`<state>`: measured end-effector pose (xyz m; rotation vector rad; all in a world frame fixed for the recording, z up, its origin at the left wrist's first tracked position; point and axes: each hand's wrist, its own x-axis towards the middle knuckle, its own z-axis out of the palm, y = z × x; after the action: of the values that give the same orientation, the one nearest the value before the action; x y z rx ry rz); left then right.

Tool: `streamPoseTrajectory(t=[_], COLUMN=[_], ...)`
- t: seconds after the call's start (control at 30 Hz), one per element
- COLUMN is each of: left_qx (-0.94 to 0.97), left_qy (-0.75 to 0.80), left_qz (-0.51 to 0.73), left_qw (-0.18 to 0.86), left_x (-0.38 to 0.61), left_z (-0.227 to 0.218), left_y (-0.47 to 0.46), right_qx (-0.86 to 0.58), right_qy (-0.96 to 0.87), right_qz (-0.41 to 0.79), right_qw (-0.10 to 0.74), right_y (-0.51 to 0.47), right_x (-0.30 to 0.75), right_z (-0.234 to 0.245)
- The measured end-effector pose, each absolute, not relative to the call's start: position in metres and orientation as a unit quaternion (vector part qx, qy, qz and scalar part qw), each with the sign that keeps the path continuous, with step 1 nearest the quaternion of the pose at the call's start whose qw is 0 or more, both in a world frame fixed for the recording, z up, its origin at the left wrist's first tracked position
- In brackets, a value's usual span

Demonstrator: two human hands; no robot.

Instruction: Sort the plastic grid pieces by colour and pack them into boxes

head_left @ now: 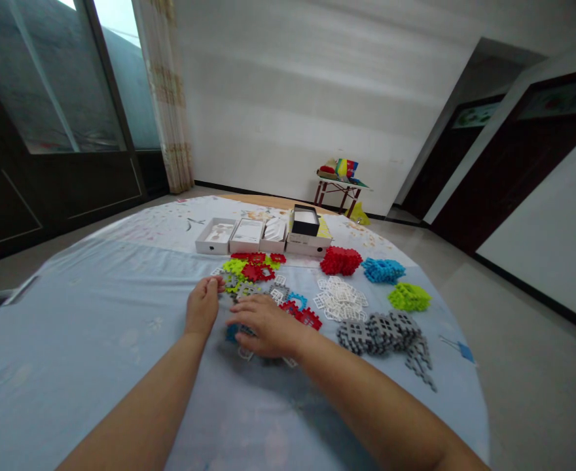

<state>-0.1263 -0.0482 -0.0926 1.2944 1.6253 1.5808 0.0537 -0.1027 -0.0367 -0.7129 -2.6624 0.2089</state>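
My left hand (202, 305) rests on the blue tablecloth (96, 327), its fingertips curled onto a small grey and white plastic grid piece (228, 280). My right hand (263, 325) lies palm down, fingers spread, over a flat assembly of blue, white and red interlocking grid pieces (302, 314). Beyond the hands lies a joined patch of red and lime pieces (251, 267). To the right are sorted heaps: red (340, 260), blue (383, 269), lime (408, 297), white (340, 298) and grey (386, 333).
Three open white boxes (241, 235) and a black-lidded box (308, 230) stand in a row at the table's far side. The table's round edge drops off on the right (469, 366). A small red-legged table with colourful items (340, 178) stands by the far wall.
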Motion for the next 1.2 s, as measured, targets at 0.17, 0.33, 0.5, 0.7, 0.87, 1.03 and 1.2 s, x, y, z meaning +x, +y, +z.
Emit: streamPoseTrajectory(t=[0.17, 0.33, 0.5, 0.7, 0.87, 1.03, 1.2], left_qx=[0.489, 0.492, 0.492, 0.488, 0.494, 0.500, 0.498], left_qy=[0.606, 0.605, 0.603, 0.601, 0.599, 0.603, 0.609], left_qz=[0.572, 0.569, 0.569, 0.573, 0.573, 0.565, 0.559], left_qw=[0.257, 0.260, 0.265, 0.268, 0.263, 0.258, 0.263], left_x=[-0.125, -0.125, -0.125, -0.123, -0.124, -0.125, -0.124], left_z=[-0.091, -0.093, -0.093, -0.090, -0.093, -0.094, -0.091], left_y=[-0.050, -0.049, -0.050, -0.051, -0.050, -0.050, -0.050], right_qx=[-0.456, -0.580, -0.598, -0.556, -0.456, -0.409, -0.541], right_qy=[-0.864, -0.803, -0.788, -0.804, -0.841, -0.872, -0.819], right_qz=[0.080, 0.069, 0.092, 0.102, 0.111, 0.180, 0.080], right_qw=[0.199, 0.118, 0.115, 0.184, 0.270, 0.201, 0.174], right_y=[-0.075, -0.050, -0.042, -0.052, -0.080, -0.097, -0.101], right_x=[0.097, 0.134, 0.144, 0.142, 0.138, 0.137, 0.131], right_z=[-0.040, -0.052, -0.056, -0.031, -0.024, -0.034, -0.039])
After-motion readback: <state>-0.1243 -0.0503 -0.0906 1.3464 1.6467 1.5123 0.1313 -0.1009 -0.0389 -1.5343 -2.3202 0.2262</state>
